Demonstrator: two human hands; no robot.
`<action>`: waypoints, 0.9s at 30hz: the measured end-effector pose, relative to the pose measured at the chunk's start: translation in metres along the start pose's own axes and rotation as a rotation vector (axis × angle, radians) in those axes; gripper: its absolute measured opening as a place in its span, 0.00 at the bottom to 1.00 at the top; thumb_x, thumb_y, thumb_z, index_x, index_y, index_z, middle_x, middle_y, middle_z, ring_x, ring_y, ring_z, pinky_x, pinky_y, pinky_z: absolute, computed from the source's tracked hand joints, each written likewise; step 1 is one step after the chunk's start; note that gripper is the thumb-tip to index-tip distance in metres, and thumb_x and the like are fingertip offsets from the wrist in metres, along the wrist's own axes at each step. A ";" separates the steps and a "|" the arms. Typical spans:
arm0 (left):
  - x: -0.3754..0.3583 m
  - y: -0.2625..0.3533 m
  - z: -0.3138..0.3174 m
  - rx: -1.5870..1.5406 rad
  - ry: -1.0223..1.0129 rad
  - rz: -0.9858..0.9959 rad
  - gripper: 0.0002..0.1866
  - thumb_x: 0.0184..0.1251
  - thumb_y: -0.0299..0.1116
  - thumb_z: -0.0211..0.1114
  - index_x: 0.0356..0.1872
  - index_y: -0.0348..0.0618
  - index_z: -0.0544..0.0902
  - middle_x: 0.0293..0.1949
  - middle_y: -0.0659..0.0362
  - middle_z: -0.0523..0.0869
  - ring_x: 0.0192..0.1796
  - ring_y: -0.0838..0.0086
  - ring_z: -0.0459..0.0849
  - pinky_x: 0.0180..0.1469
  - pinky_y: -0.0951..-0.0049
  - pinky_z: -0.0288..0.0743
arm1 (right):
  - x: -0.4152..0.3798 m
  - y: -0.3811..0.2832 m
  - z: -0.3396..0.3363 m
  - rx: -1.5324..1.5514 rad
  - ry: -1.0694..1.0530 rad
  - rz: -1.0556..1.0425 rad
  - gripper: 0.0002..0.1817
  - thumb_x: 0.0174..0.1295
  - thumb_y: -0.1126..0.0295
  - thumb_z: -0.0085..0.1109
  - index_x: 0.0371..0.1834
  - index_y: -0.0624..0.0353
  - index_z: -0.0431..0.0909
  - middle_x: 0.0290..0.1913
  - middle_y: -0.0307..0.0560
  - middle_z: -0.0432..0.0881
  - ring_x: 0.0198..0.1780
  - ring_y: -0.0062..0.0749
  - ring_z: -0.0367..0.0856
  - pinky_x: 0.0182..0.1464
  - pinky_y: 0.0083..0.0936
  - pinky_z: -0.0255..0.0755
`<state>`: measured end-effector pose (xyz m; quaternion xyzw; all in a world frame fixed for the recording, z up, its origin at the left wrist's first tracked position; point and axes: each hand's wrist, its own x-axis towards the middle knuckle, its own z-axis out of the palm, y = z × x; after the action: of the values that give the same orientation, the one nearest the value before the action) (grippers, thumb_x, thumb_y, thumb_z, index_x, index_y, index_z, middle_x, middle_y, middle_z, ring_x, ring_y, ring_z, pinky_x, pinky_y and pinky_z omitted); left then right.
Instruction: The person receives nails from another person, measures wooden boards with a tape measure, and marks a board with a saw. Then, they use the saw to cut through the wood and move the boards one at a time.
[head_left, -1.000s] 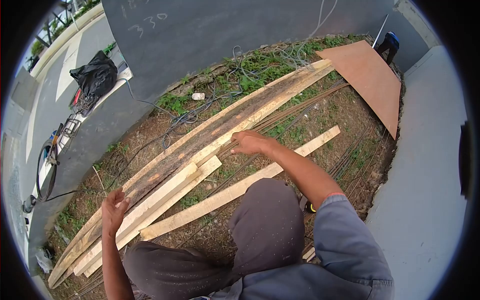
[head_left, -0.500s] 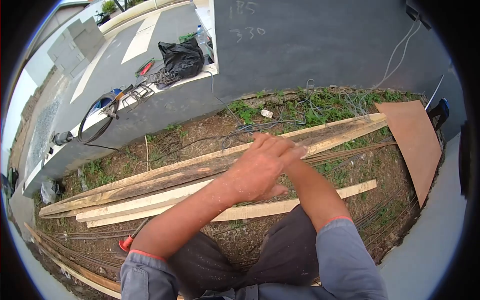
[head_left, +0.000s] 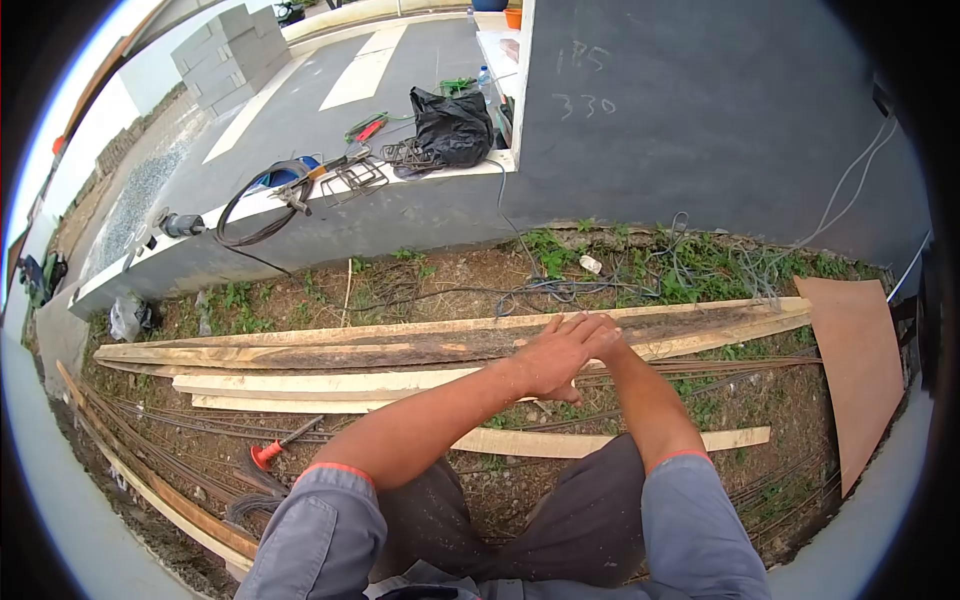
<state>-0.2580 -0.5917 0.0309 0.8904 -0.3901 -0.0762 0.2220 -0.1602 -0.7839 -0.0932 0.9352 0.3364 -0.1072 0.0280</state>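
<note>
My left hand [head_left: 552, 362] lies across my right hand [head_left: 603, 328] in front of me, above the planks. The left fingers are stretched out and hold nothing. Most of my right hand is hidden behind the left; only its fingertips show. Below the hands a long dark weathered plank [head_left: 380, 351] lies on the dirt, with pale planks [head_left: 320, 383] beside it. Another pale plank [head_left: 570, 443] lies nearer my knees [head_left: 560, 520].
Thin steel rods [head_left: 150, 450] and a red-handled tool [head_left: 270, 455] lie at the left. A brown board [head_left: 860, 370] leans at the right. Tangled cables [head_left: 560, 290] run along a dark grey wall [head_left: 700, 130]. A black bag [head_left: 450, 130] and coiled hose [head_left: 260, 205] sit on the ledge.
My left hand left the plank end and crossed over to meet my right hand. Both hands then dropped lower, and the view swung left.
</note>
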 end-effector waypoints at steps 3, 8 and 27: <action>0.001 0.002 0.008 0.011 0.016 0.039 0.62 0.45 0.40 0.86 0.81 0.50 0.54 0.81 0.48 0.57 0.83 0.49 0.53 0.82 0.40 0.51 | 0.004 0.001 0.005 -0.010 -0.004 -0.008 0.19 0.70 0.51 0.55 0.55 0.47 0.84 0.56 0.47 0.87 0.60 0.41 0.84 0.63 0.38 0.76; 0.000 -0.019 0.010 0.024 0.014 -0.041 0.58 0.48 0.41 0.84 0.80 0.46 0.58 0.79 0.46 0.60 0.81 0.49 0.57 0.81 0.41 0.53 | 0.008 0.002 0.002 -0.012 -0.012 -0.003 0.19 0.70 0.53 0.55 0.53 0.50 0.85 0.54 0.49 0.88 0.58 0.41 0.85 0.61 0.39 0.76; -0.010 -0.135 -0.019 -0.796 0.892 -0.548 0.37 0.81 0.53 0.54 0.80 0.40 0.58 0.76 0.42 0.69 0.72 0.56 0.76 0.68 0.59 0.73 | 0.012 0.014 -0.090 1.379 0.738 0.603 0.38 0.78 0.38 0.43 0.81 0.52 0.62 0.78 0.52 0.67 0.75 0.42 0.67 0.74 0.46 0.61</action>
<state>-0.1693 -0.4976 -0.0138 0.7533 0.0384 0.1080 0.6476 -0.1261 -0.7756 -0.0083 0.7675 -0.0814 0.0362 -0.6348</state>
